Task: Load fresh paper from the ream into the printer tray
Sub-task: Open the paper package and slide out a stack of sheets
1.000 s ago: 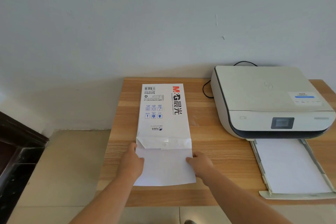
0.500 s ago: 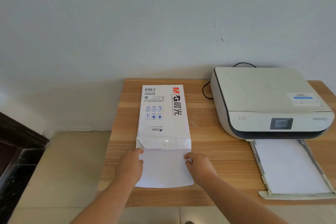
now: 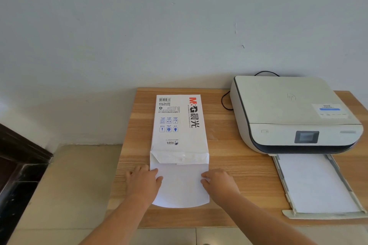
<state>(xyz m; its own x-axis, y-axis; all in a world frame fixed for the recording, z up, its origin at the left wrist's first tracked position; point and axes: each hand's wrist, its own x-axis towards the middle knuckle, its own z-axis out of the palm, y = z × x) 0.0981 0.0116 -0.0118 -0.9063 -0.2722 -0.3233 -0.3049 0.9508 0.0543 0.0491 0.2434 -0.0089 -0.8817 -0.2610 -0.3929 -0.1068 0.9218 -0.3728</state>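
Note:
A white paper ream (image 3: 179,125) with red and black print lies lengthwise on the wooden table (image 3: 239,167), its near end open. White sheets (image 3: 182,187) stick out of that end toward me, their near edge bowed upward. My left hand (image 3: 144,182) grips the sheets' left edge and my right hand (image 3: 218,183) grips the right edge. The white printer (image 3: 288,113) stands at the right, its paper tray (image 3: 316,185) pulled out toward me with white paper lying in it.
A black cable (image 3: 226,99) loops behind the printer's left side. The table's back edge meets a pale wall. Tiled floor (image 3: 69,185) and a dark wooden frame (image 3: 18,165) lie to the left of the table.
Both hands slid along the sheets' sides toward the ream opening. The sheets' near edge now curves upward instead of lying flat.

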